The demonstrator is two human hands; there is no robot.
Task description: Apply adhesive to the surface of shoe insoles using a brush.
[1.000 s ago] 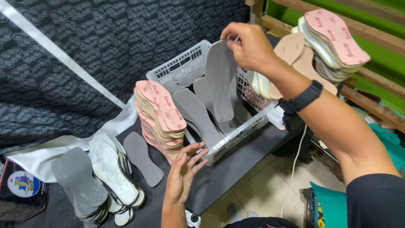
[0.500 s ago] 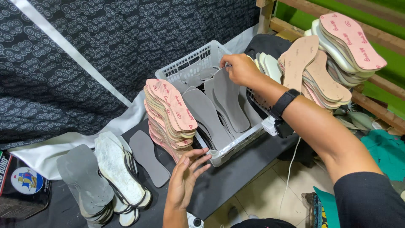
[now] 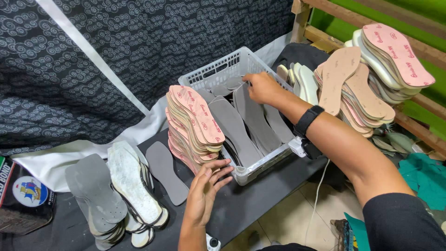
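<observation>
Across the frame's middle runs our dark table [image 3: 251, 209], and on it the white plastic basket [image 3: 218, 69] stands full of grey insoles [image 3: 232, 125] set on edge — easier to flick through that way. Our right hand [image 3: 261, 87], upper centre, pinches one insole's top. Our left hand [image 3: 206, 190], fingers loosely spread and holding nothing, steadies the pink insole stack [image 3: 193, 121] — left of the basket.

A basket [image 3: 218, 69] stands on the worktop [image 3: 251, 204] with insoles [image 3: 253, 118] leaning inside it. A stack of insoles [image 3: 193, 123] rests against the basket's left side. Left of that lies a single insole [image 3: 166, 171], then two more piles [image 3: 111, 195]. Right of the basket, further stacks [image 3: 367, 79] sit on a wooden rack [image 3: 418, 44].
</observation>
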